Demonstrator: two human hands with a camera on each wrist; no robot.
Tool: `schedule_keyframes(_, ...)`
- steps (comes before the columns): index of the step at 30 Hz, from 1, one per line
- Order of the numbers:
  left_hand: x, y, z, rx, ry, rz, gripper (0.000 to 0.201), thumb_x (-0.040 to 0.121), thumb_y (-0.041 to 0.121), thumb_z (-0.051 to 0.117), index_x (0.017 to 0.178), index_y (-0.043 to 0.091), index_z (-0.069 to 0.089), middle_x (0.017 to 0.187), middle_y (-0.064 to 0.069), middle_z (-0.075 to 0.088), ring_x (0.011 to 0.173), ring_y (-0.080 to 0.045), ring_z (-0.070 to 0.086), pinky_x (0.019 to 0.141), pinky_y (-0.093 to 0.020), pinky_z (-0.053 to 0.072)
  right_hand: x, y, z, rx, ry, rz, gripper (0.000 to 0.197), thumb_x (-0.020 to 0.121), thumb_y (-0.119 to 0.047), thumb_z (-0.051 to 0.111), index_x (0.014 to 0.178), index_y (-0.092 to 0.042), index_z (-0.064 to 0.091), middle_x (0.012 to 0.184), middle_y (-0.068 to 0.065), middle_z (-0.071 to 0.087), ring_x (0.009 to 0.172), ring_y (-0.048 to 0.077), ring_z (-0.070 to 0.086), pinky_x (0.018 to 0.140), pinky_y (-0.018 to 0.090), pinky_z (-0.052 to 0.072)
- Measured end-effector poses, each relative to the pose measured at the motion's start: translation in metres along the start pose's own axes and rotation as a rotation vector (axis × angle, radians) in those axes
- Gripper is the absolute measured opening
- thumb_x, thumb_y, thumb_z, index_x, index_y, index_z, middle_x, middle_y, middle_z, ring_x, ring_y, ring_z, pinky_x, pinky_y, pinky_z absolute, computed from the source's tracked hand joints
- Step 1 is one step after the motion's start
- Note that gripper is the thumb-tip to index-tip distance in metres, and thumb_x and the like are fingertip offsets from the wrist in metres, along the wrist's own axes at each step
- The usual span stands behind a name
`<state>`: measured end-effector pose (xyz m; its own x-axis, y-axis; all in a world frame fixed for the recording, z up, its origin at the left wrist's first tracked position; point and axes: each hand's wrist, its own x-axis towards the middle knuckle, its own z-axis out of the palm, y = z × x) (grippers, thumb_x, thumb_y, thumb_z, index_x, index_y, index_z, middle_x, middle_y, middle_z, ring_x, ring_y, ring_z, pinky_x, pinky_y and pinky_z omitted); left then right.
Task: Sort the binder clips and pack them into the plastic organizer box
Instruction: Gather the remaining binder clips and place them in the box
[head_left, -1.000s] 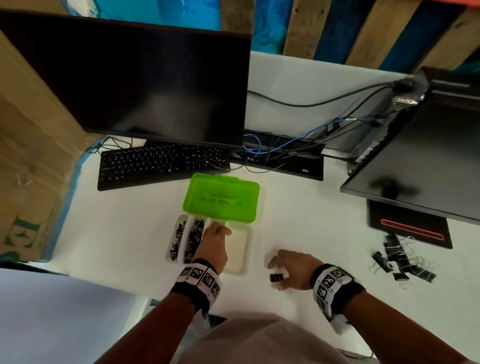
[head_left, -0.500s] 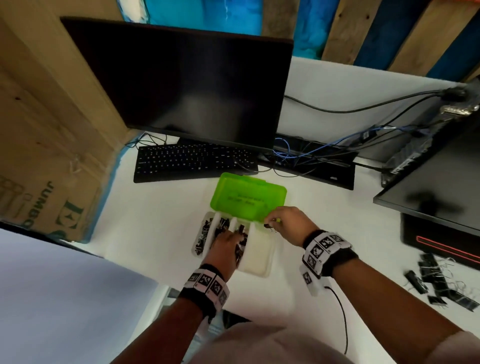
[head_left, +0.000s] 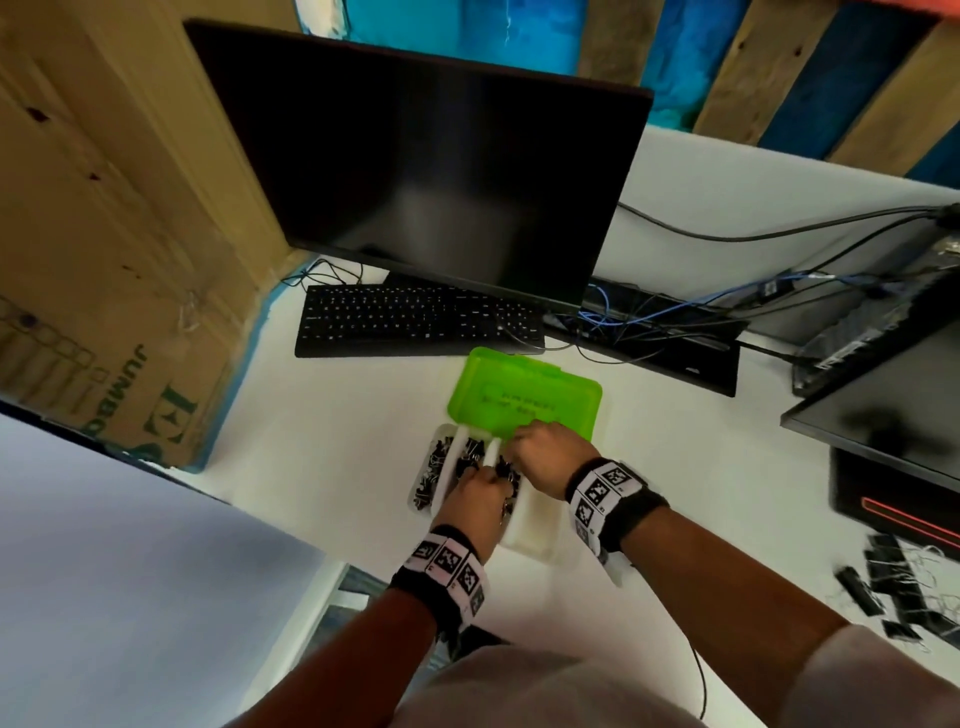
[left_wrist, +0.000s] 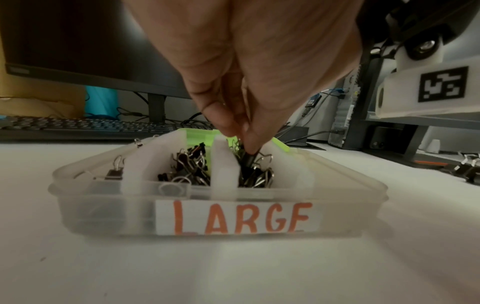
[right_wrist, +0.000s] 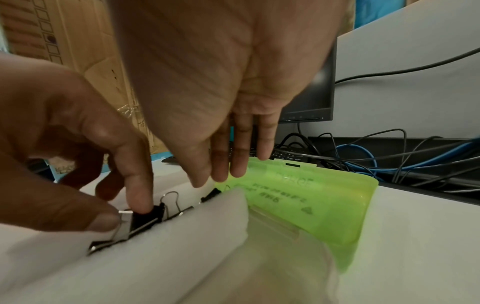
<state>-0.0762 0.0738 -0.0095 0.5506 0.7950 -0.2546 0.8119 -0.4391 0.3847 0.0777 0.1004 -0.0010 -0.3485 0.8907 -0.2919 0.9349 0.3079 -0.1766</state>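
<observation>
My left hand (head_left: 480, 501) points fingers down, thumb and forefinger pinched together. My right hand (head_left: 545, 457) hovers just beside it, palm down, fingers straight and relaxed.

Even, soft indoor light, no hard shadows. Head view bends strongly at edges, right side motion-blurred. Wrist views: near palms blurry, bg soft.

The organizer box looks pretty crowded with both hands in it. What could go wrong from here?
Three possible slips:
1. The left hand pinches a binder clip among a tangle of wire handles; lifting it might drag neighbours out.
2. The right hand hovers close beside it, so the hands may bump.
3. The green lid stands open just behind the fingers and could get knocked, shifting the organizer box.
</observation>
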Motion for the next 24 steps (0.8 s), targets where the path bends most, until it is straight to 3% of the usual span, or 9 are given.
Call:
schedule_keyframes(2,-0.002,0.001,0.000,0.080,0.017,0.059,0.028,0.084,0.003,0.048,0.104,0.012,0.064,0.109,-0.008,0.061,0.105,-0.025,0.051,0.096,-0.032,0.042,0.000,0.000,0.002,-0.046,-0.029,-0.017,0.021,0.084,-0.005,0.048,0.092,-0.013,0.065,0.097,0.007,0.063,0.096,0.030,0.055,0.071,0.033,0.036)
schedule_keyframes(4,-0.005,0.006,-0.003,0.156,-0.055,0.094,0.020,0.074,0.012,0.060,0.090,0.018,0.070,0.096,0.001,0.068,0.093,-0.018,0.057,0.088,-0.023,0.046,0.001,0.000,0.004,-0.036,-0.042,-0.023,0.027,0.084,-0.006,0.047,0.101,-0.015,0.066,0.101,0.005,0.065,0.098,0.029,0.054,0.078,0.035,0.041)
schedule_keyframes(6,-0.003,0.005,0.001,0.195,-0.043,0.107,0.019,0.069,0.016,0.062,0.086,0.018,0.070,0.097,0.000,0.066,0.091,-0.020,0.055,0.087,-0.025,0.048,0.002,-0.001,0.004,-0.038,-0.051,-0.035,0.032,0.084,-0.007,0.046,0.107,-0.017,0.066,0.104,0.004,0.066,0.100,0.028,0.054,0.086,0.037,0.043)
schedule_keyframes(9,0.002,0.003,0.006,0.182,-0.045,0.100,0.028,0.082,0.013,0.044,0.102,0.012,0.063,0.118,-0.008,0.056,0.104,-0.028,0.046,0.096,-0.036,0.041,-0.001,-0.004,0.005,0.005,-0.050,-0.042,0.035,0.082,-0.005,0.046,0.107,-0.019,0.066,0.104,0.004,0.067,0.101,0.028,0.054,0.088,0.039,0.044)
schedule_keyframes(14,0.015,0.007,0.001,0.077,0.087,0.123,0.038,0.085,0.006,0.045,0.120,0.013,0.054,0.124,-0.006,0.053,0.113,-0.025,0.046,0.101,-0.031,0.034,-0.022,0.011,0.011,0.188,0.106,-0.014,0.047,0.077,0.004,0.045,0.114,-0.020,0.063,0.110,0.004,0.066,0.104,0.028,0.054,0.094,0.038,0.042)
schedule_keyframes(19,0.037,0.036,0.005,-0.058,0.124,0.192,0.036,0.078,-0.005,0.048,0.103,0.014,0.065,0.113,-0.005,0.056,0.109,-0.026,0.050,0.096,-0.032,0.042,-0.082,0.051,0.030,0.332,0.293,0.208,0.046,0.079,0.005,0.049,0.116,-0.018,0.063,0.114,0.004,0.066,0.105,0.028,0.057,0.095,0.038,0.045)
schedule_keyframes(24,0.059,0.100,0.034,-0.059,0.010,0.379,0.038,0.078,-0.004,0.046,0.106,0.015,0.063,0.115,-0.004,0.054,0.106,-0.024,0.049,0.097,-0.028,0.040,-0.170,0.091,0.051,0.394,0.232,0.520,0.041,0.089,-0.003,0.044,0.121,-0.022,0.060,0.124,0.004,0.060,0.115,0.024,0.052,0.100,0.031,0.038)
